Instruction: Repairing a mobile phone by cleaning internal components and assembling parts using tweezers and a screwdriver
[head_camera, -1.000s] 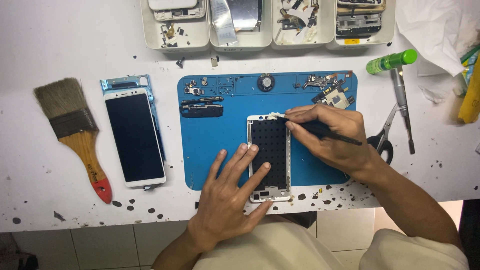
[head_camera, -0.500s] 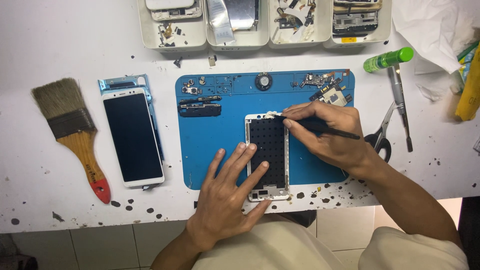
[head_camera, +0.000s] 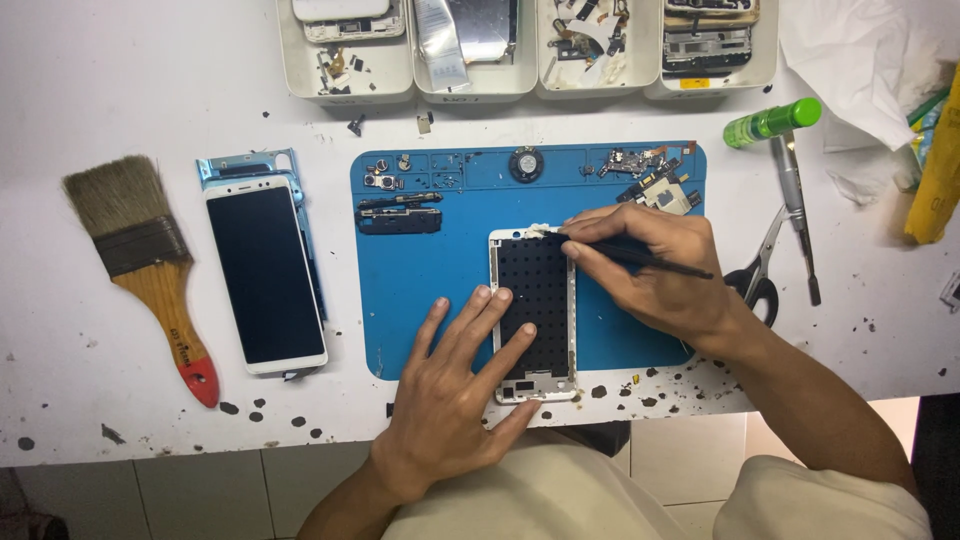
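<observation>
Two bare hands work over one opened phone frame (head_camera: 535, 310), a white-edged rectangle with a dark perforated inside, lying upright in the middle of one blue work mat (head_camera: 430, 290) on a white table (head_camera: 90, 100). The left hand (head_camera: 455, 395) lies flat with fingers spread wide, fingertips pressing on the frame's left edge and lower half, gripping nothing. The right hand (head_camera: 650, 270) is closed in a pen grip around one thin black tool (head_camera: 640, 257), whose tip touches the frame's top edge near its right corner. On the mat's upper strip lie several small loose parts: one round black piece (head_camera: 526, 164), one dark flat bar (head_camera: 400, 220), and a cluster of small boards and cables (head_camera: 650, 180) just above the right hand. Left of the mat lies one complete phone (head_camera: 265, 275) with a dark screen, resting on a pale blue frame. Further left lies one wide paintbrush (head_camera: 145, 265) with a wooden handle and red tip. Right of the mat lie one pair of scissors (head_camera: 760, 275), one metal screwdriver (head_camera: 795, 215) and one green bottle (head_camera: 772, 122) on its side. Along the table's far edge stand four white trays (head_camera: 345, 90) holding phone parts. White crumpled paper (head_camera: 860, 50) fills the top right corner.
</observation>
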